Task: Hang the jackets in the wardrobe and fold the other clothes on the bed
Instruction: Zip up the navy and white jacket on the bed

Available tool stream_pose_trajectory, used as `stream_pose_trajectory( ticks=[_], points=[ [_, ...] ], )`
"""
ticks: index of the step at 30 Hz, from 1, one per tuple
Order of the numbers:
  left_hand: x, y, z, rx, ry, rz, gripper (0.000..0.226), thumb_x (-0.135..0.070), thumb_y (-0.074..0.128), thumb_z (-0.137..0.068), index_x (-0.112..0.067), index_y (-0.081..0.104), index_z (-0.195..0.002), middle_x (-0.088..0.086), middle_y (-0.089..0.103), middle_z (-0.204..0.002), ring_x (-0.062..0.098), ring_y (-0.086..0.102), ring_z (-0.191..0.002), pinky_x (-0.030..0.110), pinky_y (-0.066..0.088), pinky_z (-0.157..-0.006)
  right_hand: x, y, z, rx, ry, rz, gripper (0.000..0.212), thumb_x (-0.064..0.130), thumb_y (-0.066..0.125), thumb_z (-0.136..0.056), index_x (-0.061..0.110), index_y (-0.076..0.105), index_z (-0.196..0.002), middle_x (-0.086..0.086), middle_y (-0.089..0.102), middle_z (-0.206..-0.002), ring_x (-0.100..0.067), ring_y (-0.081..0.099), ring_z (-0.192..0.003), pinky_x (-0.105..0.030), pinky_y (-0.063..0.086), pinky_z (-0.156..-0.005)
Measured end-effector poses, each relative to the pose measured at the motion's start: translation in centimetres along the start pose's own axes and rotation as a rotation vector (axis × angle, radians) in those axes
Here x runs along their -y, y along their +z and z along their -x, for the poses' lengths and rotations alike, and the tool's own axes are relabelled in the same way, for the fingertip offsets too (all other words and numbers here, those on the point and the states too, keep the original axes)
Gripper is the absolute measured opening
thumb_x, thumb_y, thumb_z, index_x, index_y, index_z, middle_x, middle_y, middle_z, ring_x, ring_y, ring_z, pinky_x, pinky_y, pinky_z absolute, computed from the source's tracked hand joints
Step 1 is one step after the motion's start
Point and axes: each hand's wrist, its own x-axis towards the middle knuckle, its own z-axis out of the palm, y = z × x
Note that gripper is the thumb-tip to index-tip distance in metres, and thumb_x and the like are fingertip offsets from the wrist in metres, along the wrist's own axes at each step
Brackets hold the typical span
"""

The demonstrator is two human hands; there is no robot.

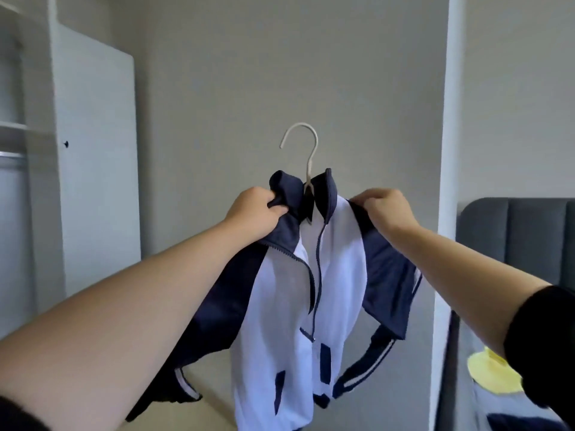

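A white and navy zip jacket (pixel 280 306) hangs on a pale hanger (pixel 306 150) in mid-air in front of me, its hook standing up above the collar. My left hand (pixel 259 213) grips the jacket's left shoulder beside the collar. My right hand (pixel 384 209) pinches the navy fabric of the right shoulder. Both sleeves dangle down. The wardrobe (pixel 18 144) stands open at the far left, with shelves and a metal rail (pixel 12 155) inside. The bed's grey headboard (pixel 522 237) shows at the right edge.
The wardrobe's white door (pixel 96 169) stands open on the left. A white wall edge (pixel 449 150) rises on the right. A yellow garment (pixel 491 371) and a dark one (pixel 522 423) lie low on the right. A grey wall fills the middle.
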Motion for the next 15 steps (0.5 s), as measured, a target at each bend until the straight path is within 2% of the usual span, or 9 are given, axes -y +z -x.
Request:
stream_pose_trajectory(
  ticks=[2,3,5,8,11,13,15],
  points=[
    [1.3,-0.2,1.0,-0.025,-0.044,-0.008,0.039,-0.023,0.061,-0.090,-0.016,0.041,-0.057,-0.001,0.047,-0.060,0.024,0.048,-0.065,0.029,0.030,-0.054,1.5,0.3,0.2,-0.011,0.112,-0.205,0.032,0.026,0.045,-0.092,0.014,0.071,-0.077,-0.004,0.065,-0.078,-0.018,0.053,-0.072,-0.025,0.040,-0.061],
    [1.8,-0.2,1.4,-0.035,-0.067,-0.013,0.038,-0.023,0.061,-0.090,-0.016,0.042,-0.057,-0.001,0.048,-0.060,0.026,0.049,-0.067,0.029,0.031,-0.057,2.3,0.7,0.5,0.052,0.169,-0.245,0.039,0.041,0.044,-0.093,0.014,0.069,-0.079,-0.004,0.064,-0.074,-0.019,0.053,-0.066,-0.027,0.041,-0.058],
    [2.8,-0.2,2.1,-0.049,-0.106,-0.018,0.037,-0.023,0.061,-0.090,-0.015,0.043,-0.058,-0.001,0.048,-0.061,0.027,0.050,-0.069,0.029,0.032,-0.059,3.3,2.1,1.2,0.223,0.216,-0.121,0.050,0.059,0.046,-0.087,0.012,0.065,-0.092,-0.005,0.065,-0.078,-0.020,0.057,-0.064,-0.030,0.049,-0.058],
    [4.0,-0.6,2.9,-0.029,-0.138,-0.032,0.036,-0.023,0.061,-0.090,-0.014,0.043,-0.060,0.001,0.048,-0.062,0.027,0.049,-0.069,0.029,0.033,-0.060,4.0,4.4,2.7,0.285,0.161,0.028,0.060,0.058,0.058,-0.082,0.010,0.053,-0.118,-0.005,0.063,-0.092,-0.018,0.063,-0.074,-0.035,0.056,-0.067],
    [4.8,-0.9,3.7,-0.004,-0.155,-0.058,0.036,-0.023,0.061,-0.090,-0.016,0.045,-0.059,0.000,0.049,-0.062,0.028,0.050,-0.070,0.029,0.034,-0.062,4.4,5.8,3.6,0.314,0.193,-0.076,0.073,0.059,0.065,-0.076,0.014,0.044,-0.129,-0.003,0.062,-0.090,-0.015,0.065,-0.080,-0.035,0.059,-0.067],
    [5.3,-0.8,4.3,0.017,-0.163,-0.075,0.037,-0.023,0.061,-0.090,-0.016,0.044,-0.058,0.000,0.048,-0.062,0.028,0.049,-0.070,0.029,0.034,-0.062,4.4,6.4,4.0,0.340,0.214,-0.055,0.059,0.052,0.066,-0.077,0.010,0.054,-0.116,-0.004,0.064,-0.084,-0.016,0.067,-0.078,-0.033,0.059,-0.063],
    [5.6,-0.4,4.8,0.049,-0.167,-0.087,0.036,-0.024,0.062,-0.090,-0.015,0.045,-0.059,0.000,0.048,-0.063,0.028,0.050,-0.072,0.029,0.035,-0.063,4.0,6.9,4.2,0.305,0.223,-0.011,0.031,0.026,0.062,-0.082,0.003,0.062,-0.103,-0.010,0.067,-0.080,-0.025,0.070,-0.077,-0.037,0.060,-0.067]
  ],
)
